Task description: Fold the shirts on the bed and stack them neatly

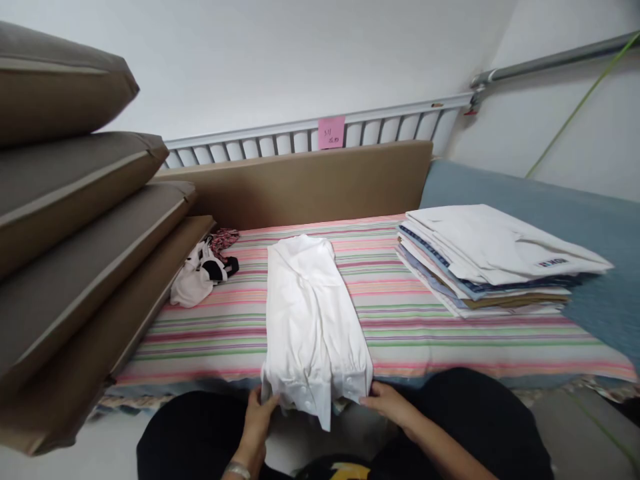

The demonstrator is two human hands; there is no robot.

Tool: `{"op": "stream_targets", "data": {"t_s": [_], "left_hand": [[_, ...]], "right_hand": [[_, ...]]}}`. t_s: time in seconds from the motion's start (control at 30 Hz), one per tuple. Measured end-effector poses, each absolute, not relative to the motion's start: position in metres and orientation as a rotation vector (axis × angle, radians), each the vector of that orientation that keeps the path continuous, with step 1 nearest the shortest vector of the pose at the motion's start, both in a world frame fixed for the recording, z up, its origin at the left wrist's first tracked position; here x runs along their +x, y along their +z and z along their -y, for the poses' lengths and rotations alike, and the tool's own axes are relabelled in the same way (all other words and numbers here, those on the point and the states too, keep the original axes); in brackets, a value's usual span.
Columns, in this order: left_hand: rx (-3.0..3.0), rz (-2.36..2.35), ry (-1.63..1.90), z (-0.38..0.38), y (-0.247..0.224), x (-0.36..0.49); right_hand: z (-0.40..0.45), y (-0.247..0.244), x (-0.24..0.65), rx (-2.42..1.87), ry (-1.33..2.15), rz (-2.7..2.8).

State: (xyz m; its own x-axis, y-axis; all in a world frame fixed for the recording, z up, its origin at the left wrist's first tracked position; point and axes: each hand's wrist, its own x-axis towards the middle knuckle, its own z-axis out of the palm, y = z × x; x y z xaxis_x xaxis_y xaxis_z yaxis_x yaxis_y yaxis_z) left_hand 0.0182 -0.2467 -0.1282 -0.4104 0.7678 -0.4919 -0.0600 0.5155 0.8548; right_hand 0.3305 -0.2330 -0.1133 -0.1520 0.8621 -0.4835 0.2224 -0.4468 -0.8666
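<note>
A white button-up shirt [310,300] lies folded lengthwise on the striped cloth [415,333], its sleeves laid along the body. The cuffs and the near end hang a little over the front edge. My left hand [258,417] pinches the shirt's near left corner between thumb and fingers. At the near right corner, by a cuff, my right hand [389,403] grips the fabric too. Both hands are closed, and part of the fingers is hidden beneath the cloth.
On the right stands a stack of folded shirts [495,247]. Crumpled black, white and red garments [203,270] lie at the left beside piled brown cushions [85,193]. Behind are a brown backrest panel [310,187], a white radiator [265,147] and a pink note [331,133].
</note>
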Motion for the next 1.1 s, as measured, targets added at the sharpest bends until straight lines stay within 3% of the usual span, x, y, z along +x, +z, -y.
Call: {"op": "stream_targets", "data": {"t_s": [0.23,0.53,0.83,1.1], "left_hand": [[0.864,-1.880,1.235,0.265,-0.133,0.008],[0.978,-1.943,1.406,0.254,-0.129,0.002],[0.948,-1.631,1.290,0.255,-0.128,0.032],[0.940,-1.533,1.220,0.252,-0.116,0.041]], "right_hand": [[0.237,-0.128,0.335,-1.612,1.275,1.183],[0.245,-0.133,0.344,-1.854,1.085,1.278],[0.250,-0.120,0.322,-1.572,1.432,1.062],[0.247,-0.129,0.315,-1.527,1.535,0.928]]}}
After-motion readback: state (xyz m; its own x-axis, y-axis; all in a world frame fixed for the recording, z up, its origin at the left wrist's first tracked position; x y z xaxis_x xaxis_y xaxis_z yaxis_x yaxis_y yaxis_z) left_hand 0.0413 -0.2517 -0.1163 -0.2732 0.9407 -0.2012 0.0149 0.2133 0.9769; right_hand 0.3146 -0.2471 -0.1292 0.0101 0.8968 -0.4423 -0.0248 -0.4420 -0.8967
